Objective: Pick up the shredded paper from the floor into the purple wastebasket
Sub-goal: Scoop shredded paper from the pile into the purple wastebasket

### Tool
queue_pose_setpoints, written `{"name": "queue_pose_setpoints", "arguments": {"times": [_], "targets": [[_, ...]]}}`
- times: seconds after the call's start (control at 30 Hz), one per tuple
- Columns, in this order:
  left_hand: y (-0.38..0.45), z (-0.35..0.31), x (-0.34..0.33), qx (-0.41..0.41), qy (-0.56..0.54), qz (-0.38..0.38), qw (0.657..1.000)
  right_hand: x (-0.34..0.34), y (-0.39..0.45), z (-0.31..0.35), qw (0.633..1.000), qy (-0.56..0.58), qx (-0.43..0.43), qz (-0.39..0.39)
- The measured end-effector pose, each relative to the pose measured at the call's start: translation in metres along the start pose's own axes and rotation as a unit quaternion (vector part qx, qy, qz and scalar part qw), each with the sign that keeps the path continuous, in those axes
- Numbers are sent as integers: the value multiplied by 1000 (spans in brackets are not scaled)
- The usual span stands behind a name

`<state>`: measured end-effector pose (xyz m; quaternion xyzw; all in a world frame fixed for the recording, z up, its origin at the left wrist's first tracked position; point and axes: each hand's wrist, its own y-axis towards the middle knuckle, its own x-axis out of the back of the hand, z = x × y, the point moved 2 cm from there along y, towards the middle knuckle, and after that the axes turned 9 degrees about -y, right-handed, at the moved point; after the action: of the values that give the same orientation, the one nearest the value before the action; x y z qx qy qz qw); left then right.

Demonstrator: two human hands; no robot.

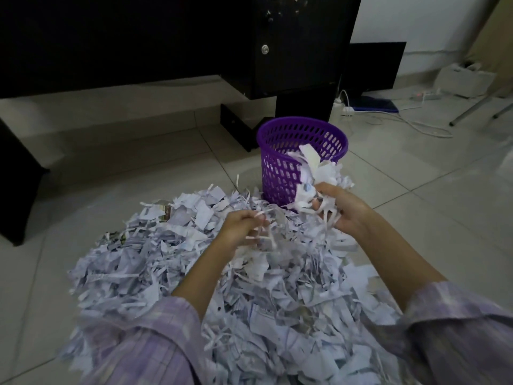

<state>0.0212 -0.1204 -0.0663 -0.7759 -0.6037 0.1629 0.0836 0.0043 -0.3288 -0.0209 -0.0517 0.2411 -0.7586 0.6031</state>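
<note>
A big heap of shredded paper (155, 259) covers the tiled floor in front of me. The purple wastebasket (280, 151), a perforated plastic tub, stands upright at the heap's far edge. My right hand (342, 211) grips a thick clump of shreds (313, 173) lifted above the heap, just in front of the basket's near right side. My left hand (244, 226) is lower and to the left, its fingers curled around a smaller bunch of strips just above the pile. Lilac sleeves cover both forearms.
A black cabinet (299, 51) on a dark stand rises right behind the basket. White cables (410, 120), a power strip and a blue flat object lie on the floor at the back right, near a white box. Dark furniture (16, 184) stands at the left.
</note>
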Motion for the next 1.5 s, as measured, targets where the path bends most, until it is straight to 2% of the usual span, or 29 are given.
{"name": "queue_pose_setpoints", "arguments": {"times": [0.1,0.2,0.27,0.4,0.5,0.57,0.67,0.8,0.97,1.2,1.4,1.5], "targets": [[5,-10,0,-3,-111,-21,994,4,4,-14,993,-115,24,-30],[4,-18,-17,8,-252,-19,967,-1,11,-32,974,-204,41,-90],[5,-17,-30,27,-298,-19,954,-9,11,-41,963,-232,63,-120],[4,-15,-47,23,-209,-22,977,-25,12,-50,958,-267,50,-96],[-1,-15,-52,30,-195,-27,980,-34,14,-53,973,-232,10,-13],[-1,-15,-53,44,-209,-29,977,-40,12,-55,974,-225,26,19],[2,-14,-52,54,-191,-36,979,-36,12,-57,975,-211,66,-30],[6,-13,-40,8,-57,-89,994,-26,19,-60,975,-200,55,-82],[8,-23,-26,-56,-8,-124,991,-22,23,-45,971,-221,51,-73],[19,-59,-33,-142,77,-175,971,-29,32,10,968,-231,93,-35],[46,-110,-44,-185,142,-224,946,-30,53,83,961,-236,133,-60],[65,-130,-47,-183,310,-251,899,-37,55,126,961,-218,157,-71]]}}
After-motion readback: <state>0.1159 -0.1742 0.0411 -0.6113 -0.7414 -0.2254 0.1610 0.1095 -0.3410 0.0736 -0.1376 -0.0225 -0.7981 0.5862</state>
